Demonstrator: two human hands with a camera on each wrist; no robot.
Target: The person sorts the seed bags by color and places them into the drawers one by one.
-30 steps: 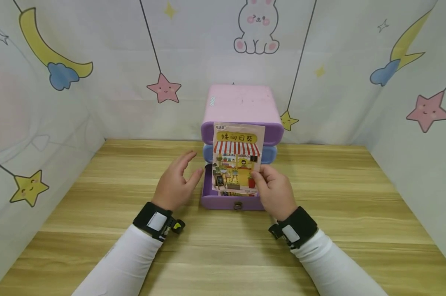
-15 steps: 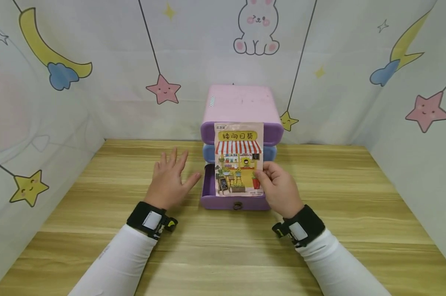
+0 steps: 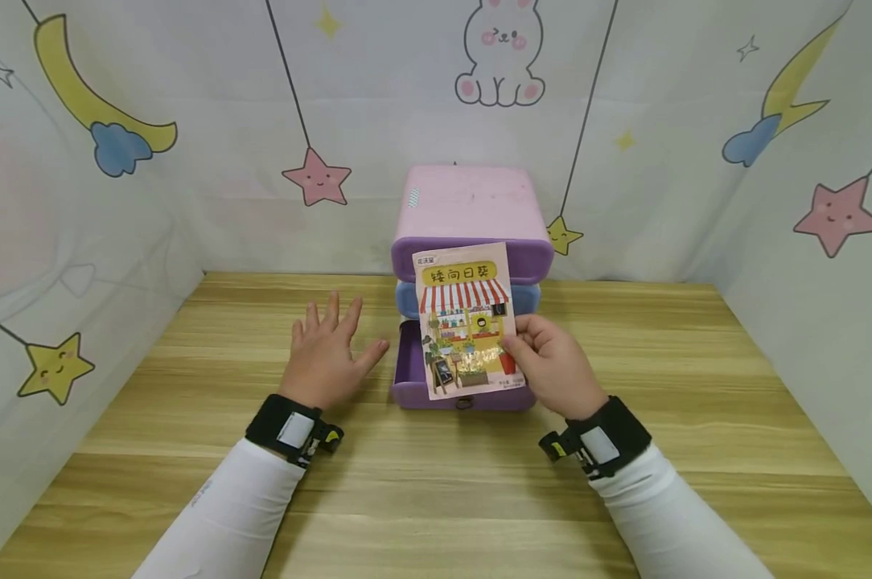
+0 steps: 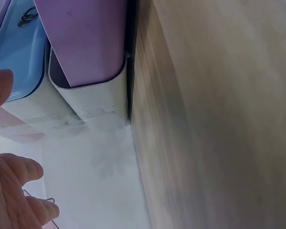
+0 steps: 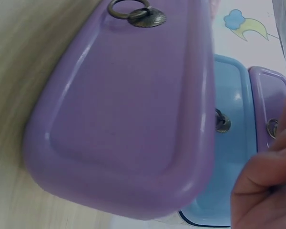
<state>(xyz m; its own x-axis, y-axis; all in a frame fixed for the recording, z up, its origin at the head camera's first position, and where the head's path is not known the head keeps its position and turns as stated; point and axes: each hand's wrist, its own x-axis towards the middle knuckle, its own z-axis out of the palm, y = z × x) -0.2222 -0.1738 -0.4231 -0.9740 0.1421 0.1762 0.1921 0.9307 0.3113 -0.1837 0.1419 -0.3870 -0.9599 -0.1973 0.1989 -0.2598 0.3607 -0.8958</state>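
Note:
My right hand [image 3: 557, 366] pinches the lower right edge of a flat seed packet [image 3: 465, 322] printed with a striped shop awning and Chinese characters. It holds the packet up, tilted slightly to the left, in front of a small drawer cabinet [image 3: 472, 201]. The bottom purple drawer [image 3: 409, 354] is pulled out below, its inside partly hidden by the packet. My left hand [image 3: 323, 362], fingers spread, is over the table to the left of that drawer and holds nothing. The right wrist view shows the bottom drawer's front [image 5: 124, 109] with a ring pull [image 5: 143, 14].
The blue middle drawer [image 3: 528, 299] and the purple top drawer [image 3: 533, 261] are pushed in. The cabinet stands near the back of a wood-grain table [image 3: 436, 490]. Cloth walls [image 3: 233, 121] with printed stars, moons and a rabbit enclose the back and sides.
My left hand has moved left, away from the packet and drawer, and its fingers have spread. My right hand has shifted slightly right, and the packet has tilted left and come slightly lower.

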